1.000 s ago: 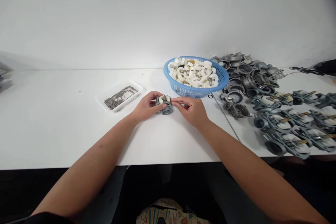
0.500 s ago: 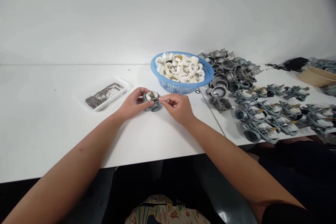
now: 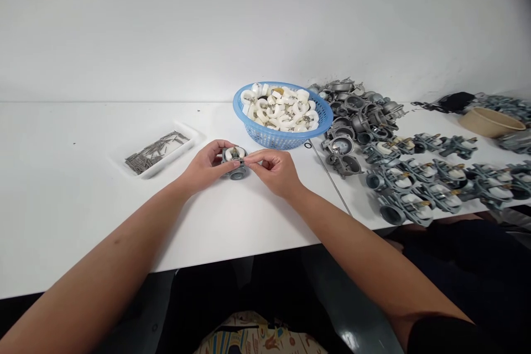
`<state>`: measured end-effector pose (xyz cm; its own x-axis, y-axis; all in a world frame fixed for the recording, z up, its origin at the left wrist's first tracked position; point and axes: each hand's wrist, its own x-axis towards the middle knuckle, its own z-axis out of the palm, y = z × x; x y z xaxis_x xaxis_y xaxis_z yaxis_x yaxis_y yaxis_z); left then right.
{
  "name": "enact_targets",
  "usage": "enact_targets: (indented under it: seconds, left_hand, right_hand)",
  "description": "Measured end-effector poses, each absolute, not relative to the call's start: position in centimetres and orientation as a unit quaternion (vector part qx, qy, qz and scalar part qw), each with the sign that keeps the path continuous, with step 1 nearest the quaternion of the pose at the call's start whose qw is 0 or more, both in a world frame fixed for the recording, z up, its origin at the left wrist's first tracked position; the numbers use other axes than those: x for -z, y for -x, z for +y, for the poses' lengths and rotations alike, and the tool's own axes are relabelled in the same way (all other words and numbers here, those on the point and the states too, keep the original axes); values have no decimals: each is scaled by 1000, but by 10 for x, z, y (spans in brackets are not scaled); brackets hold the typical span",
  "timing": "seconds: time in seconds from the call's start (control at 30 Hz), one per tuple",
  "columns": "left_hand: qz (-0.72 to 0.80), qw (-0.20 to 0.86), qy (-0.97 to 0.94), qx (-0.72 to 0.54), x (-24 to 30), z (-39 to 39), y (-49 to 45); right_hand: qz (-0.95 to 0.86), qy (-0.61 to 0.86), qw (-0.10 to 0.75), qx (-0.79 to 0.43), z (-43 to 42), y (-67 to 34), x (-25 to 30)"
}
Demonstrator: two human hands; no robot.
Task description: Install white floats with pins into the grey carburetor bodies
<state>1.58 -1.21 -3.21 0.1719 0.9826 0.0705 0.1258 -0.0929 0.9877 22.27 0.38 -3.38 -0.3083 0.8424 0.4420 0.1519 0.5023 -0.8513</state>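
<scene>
My left hand (image 3: 203,166) grips a small grey metal carburetor (image 3: 237,175) just above the table, its fingers curled around the body. A white float (image 3: 233,152) sits on top of the carburetor, partly hidden by my left thumb and fingers. My right hand (image 3: 271,171) comes in from the right, with thumb and forefinger pinched together at the float's edge. Whatever lies between those fingertips is too small to make out.
Behind my hands stand a blue plastic basket (image 3: 282,121) of white floats and a white tray (image 3: 160,155) of small metal pins. Rows of carburetors (image 3: 410,188) and a heap of bare bodies (image 3: 357,116) fill the table's right side, beyond a tan bowl (image 3: 489,123).
The whole scene has shifted left and slightly up in the view as my head turned. Both hands stay together at the carburetor, which has turned slightly in my left hand.
</scene>
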Motion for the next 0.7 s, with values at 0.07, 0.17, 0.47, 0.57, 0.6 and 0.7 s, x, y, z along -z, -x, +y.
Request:
enact_targets:
  seconds: [0.07,0.17,0.47,0.57,0.6,0.7]
  left_hand:
    - [460,501,-590,-436,31,-13,-15]
    - [460,510,-593,-421,30,-13,-12]
    - [429,542,-579,-432,33,-11,-11]
    - [426,543,-583,-428,33,-11,-10]
    - [426,544,-585,-426,33,-11,-10]
    - [428,539,-589,-424,33,-11,-10]
  right_hand:
    - [-727,334,479,-363,3,-222,33]
    - [-735,311,488,-355,2,-222,31]
    - [-727,333,487,-351,1,-224,29]
    - [-723,334,482,-365,0,-225,28]
    - [-722,331,482,-369,0,-225,28]
    - [-718,332,477,-383,0,-226,29]
